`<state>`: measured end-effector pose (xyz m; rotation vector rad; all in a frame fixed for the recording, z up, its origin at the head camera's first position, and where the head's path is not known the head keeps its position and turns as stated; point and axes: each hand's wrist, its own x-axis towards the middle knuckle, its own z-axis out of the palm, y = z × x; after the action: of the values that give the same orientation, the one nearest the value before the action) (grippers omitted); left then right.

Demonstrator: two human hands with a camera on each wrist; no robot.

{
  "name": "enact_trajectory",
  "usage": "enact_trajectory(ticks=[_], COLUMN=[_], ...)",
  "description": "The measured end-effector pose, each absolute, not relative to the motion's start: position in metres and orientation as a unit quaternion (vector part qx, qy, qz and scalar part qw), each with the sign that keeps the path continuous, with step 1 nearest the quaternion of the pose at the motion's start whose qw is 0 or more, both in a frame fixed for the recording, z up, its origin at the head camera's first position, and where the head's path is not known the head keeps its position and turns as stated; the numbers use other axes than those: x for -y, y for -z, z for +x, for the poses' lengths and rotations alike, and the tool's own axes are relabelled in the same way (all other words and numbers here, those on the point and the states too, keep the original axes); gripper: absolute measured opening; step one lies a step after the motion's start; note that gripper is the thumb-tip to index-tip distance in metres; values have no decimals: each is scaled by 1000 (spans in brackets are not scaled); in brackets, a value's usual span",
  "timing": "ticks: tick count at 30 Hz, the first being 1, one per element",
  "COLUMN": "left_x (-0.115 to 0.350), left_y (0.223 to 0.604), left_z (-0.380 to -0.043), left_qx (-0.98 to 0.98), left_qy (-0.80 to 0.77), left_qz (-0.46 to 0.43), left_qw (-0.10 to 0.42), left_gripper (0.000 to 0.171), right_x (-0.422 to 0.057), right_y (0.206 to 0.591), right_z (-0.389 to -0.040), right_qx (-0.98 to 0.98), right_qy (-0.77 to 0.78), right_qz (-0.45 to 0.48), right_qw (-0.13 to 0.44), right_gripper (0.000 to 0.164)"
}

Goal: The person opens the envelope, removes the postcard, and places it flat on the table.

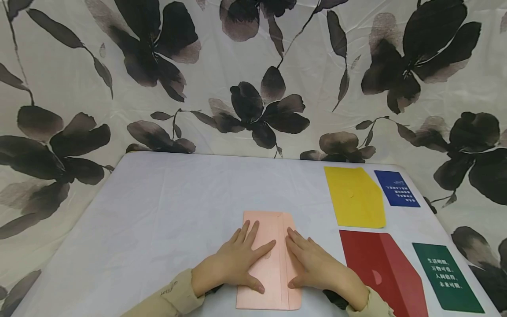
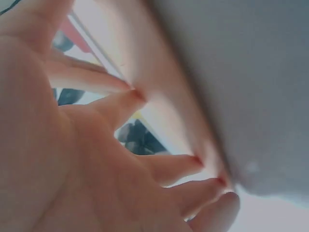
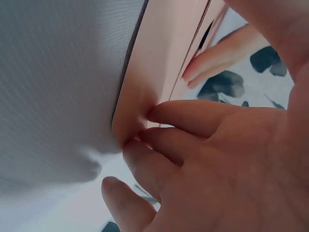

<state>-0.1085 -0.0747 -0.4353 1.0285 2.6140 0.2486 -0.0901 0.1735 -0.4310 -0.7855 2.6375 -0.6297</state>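
Note:
A pink paper envelope (image 1: 269,273) lies lengthwise on the white table, a folded strip running down its right side. My left hand (image 1: 241,255) rests on its left part with fingers spread, and in the left wrist view the fingertips (image 2: 195,162) touch the pink paper. On the right strip lies my right hand (image 1: 313,262), fingers fairly straight and pressing the flap. The right wrist view shows those fingertips (image 3: 154,113) against the pink paper near its edge. Neither hand grips anything.
To the right lie a yellow envelope (image 1: 354,198), a blue card (image 1: 397,188), a red envelope (image 1: 380,264) partly behind the right forearm, and a green card (image 1: 447,277) with white writing. The white table (image 1: 178,198) meets a flower-patterned cloth (image 1: 253,57) at the back.

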Motion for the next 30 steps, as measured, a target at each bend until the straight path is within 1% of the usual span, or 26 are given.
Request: enact_trajectory(ticks=[6,11,20,26,30], left_x=[61,42,13,9,9], left_y=[425,423,429,433,434], left_z=[-108,-105,-101,-100,-102], left_qx=[-925,-941,-963,-966,-965], left_qy=[-77,-59,10,29,17], left_qz=[340,304,234,229,234], left_qw=[152,135,132,117,117], left_gripper=[93,90,85,83,83], right_x=[-174,-175,-176,-176,-177], right_y=[430,431,433,433,433], right_z=[-91,-91,-92,-92,-92], right_qx=[-922,-922,-920,-920,-920], right_qy=[216,212,216,217,217], right_qz=[-282,-288,-286,-286,-284], right_qw=[157,151,159,159,162], right_gripper=[98,97,98,98,99])
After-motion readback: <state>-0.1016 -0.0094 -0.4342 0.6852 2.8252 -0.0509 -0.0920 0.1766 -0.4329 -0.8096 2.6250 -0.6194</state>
